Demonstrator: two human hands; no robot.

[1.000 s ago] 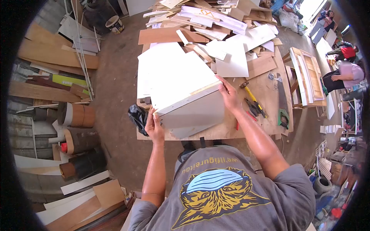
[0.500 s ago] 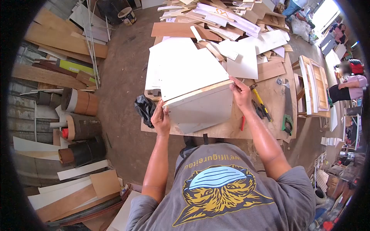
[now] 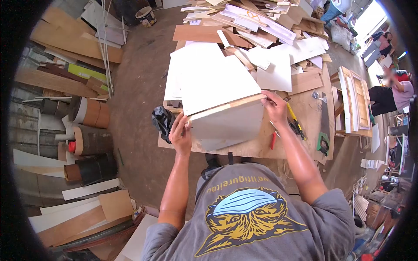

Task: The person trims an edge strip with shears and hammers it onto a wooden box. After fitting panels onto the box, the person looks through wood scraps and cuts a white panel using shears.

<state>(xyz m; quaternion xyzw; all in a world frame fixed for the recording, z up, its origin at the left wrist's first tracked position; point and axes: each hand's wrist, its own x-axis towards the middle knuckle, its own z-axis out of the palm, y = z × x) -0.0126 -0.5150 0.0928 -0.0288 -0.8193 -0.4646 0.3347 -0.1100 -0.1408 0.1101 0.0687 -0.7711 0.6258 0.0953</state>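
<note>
From my end of the feed I have the white-topped box (image 3: 223, 89) resting on the near part of the wooden table (image 3: 307, 99), right in front of the wearer. Both hands are closed on it, well apart from each other: the left hand (image 3: 180, 134) grips the near left corner, and the right hand (image 3: 275, 108) pinches the near right corner between thumb and fingers. I judge it stiff and moderately weighty, more awkward than heavy, since it looks made of joined boards. The smooth faces could slip under damp palms, so I'd favour the corners and the bare wood edge (image 3: 228, 105), where fingers can hook; the corners might chip if knocked. To my eye the top is bright white, so washed out by the light that I can't clearly make out its far border. The pale wood edge runs across the near side, tilted up toward the right, and below it a plain grey face (image 3: 226, 125) looks toward the wearer. I can't tell whether it is hollow. A black plastic bag (image 3: 163, 124) lies just left of it, a hammer (image 3: 292, 114) to the right, and a scrap pile (image 3: 254, 24) beyond.
</note>
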